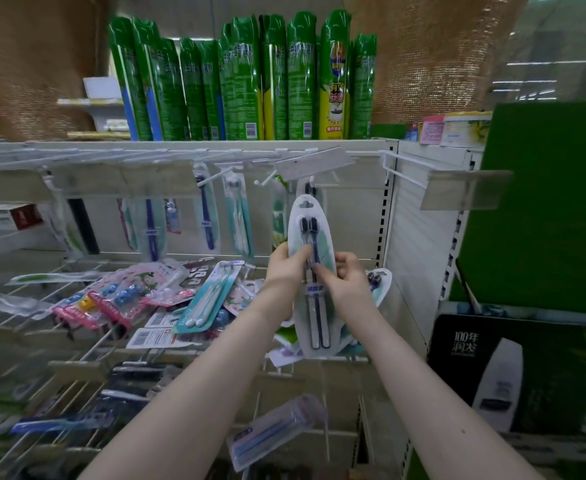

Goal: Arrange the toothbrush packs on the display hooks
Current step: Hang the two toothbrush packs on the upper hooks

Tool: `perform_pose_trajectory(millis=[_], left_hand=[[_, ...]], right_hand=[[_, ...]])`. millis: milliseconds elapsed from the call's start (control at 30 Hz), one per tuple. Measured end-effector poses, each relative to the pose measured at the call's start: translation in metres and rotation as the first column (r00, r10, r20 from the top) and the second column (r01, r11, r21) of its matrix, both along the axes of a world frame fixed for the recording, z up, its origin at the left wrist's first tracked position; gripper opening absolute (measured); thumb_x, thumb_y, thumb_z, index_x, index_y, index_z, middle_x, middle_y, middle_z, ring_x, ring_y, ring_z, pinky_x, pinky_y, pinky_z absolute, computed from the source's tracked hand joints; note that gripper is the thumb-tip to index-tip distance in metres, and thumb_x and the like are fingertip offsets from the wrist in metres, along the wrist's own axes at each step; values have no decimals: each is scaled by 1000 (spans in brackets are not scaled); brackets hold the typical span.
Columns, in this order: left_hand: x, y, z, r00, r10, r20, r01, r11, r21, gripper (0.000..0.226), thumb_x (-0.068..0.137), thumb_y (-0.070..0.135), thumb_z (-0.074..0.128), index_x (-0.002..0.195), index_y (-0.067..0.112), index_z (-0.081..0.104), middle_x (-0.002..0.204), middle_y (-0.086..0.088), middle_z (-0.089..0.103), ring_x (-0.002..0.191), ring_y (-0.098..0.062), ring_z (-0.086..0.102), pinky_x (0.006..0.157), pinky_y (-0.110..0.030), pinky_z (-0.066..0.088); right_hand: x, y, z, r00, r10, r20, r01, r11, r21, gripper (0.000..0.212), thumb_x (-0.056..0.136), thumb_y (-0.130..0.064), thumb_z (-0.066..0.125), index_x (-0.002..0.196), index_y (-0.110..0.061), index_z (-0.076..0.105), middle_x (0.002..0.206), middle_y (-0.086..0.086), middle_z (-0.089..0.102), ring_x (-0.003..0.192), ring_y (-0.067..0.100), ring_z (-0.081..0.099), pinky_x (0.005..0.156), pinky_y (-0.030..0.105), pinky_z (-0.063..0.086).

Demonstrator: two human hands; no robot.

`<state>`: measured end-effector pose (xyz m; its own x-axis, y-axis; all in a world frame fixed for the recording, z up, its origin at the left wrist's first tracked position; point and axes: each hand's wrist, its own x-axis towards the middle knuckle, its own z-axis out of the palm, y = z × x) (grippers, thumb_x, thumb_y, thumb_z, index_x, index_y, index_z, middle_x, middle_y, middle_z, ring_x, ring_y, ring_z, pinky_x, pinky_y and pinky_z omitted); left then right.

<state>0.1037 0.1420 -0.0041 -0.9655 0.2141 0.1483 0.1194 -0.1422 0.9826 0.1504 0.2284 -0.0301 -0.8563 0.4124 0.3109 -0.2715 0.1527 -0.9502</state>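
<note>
An oval white pack with two dark-bristled toothbrushes (pixel 314 308) is held upright in front of the display. My left hand (pixel 286 268) grips its left edge with the thumb across the front. My right hand (pixel 347 277) pinches its right side at mid-height. The pack's hang hole sits just below a white display hook (pixel 311 183) with a clear label holder. Other toothbrush packs (pixel 237 216) hang from hooks to the left. Loose packs (pixel 205 301) lie piled on the wire hooks below. Another oval pack (pixel 381 282) shows partly behind my right hand.
Green spray cans (pixel 277 81) line the top shelf. An empty long hook with a clear label holder (pixel 464 188) juts out at the right. A black box (pixel 513 372) and a green panel (pixel 540 202) stand to the right. A blue toothbrush pack (pixel 274 431) hangs low.
</note>
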Motion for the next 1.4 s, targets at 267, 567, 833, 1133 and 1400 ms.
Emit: perform_pose_trajectory(millis=[267,567,833,1133,1400], left_hand=[[10,-19,7,1000,21,-12,-21,999,-31,12,93,25,56,91,14,60,84,-2,65,75,-18,59,69,-28,43],[17,-22,15,999,54,-5,-54,998,-36,23,95,25,53,107,6,59,86,0,66,84,-20,59,81,-36,47],[21,-21,21,999,46,-10,-46,999,9,13,95,24,53,96,12,57,81,1,64,82,-19,59,80,-34,49],[16,-29,21,998,67,-3,-67,997,30,12,95,23,54,95,11,56,78,2,63,70,-13,56,64,-26,45],[11,-35,22,999,31,-15,-31,999,39,12,96,21,51,89,13,55,78,0,61,68,-14,56,60,-24,46]], right_hand=[[19,4,5,996,-64,-58,62,998,-30,12,90,-18,58,93,-26,49,98,6,65,91,21,64,84,42,52],[39,2,14,982,-103,-160,103,995,-11,14,91,-13,55,93,-24,46,96,2,62,84,13,60,70,24,48],[46,-2,18,973,-95,-209,104,994,35,15,91,-14,56,91,-25,47,95,7,63,84,20,63,68,29,51],[46,-9,25,969,-115,-217,138,986,96,13,89,-11,58,96,-13,47,79,6,61,63,13,55,54,17,45],[34,-14,23,980,-125,-154,143,984,111,14,88,-17,57,94,-21,46,84,2,62,76,22,59,73,42,50]])
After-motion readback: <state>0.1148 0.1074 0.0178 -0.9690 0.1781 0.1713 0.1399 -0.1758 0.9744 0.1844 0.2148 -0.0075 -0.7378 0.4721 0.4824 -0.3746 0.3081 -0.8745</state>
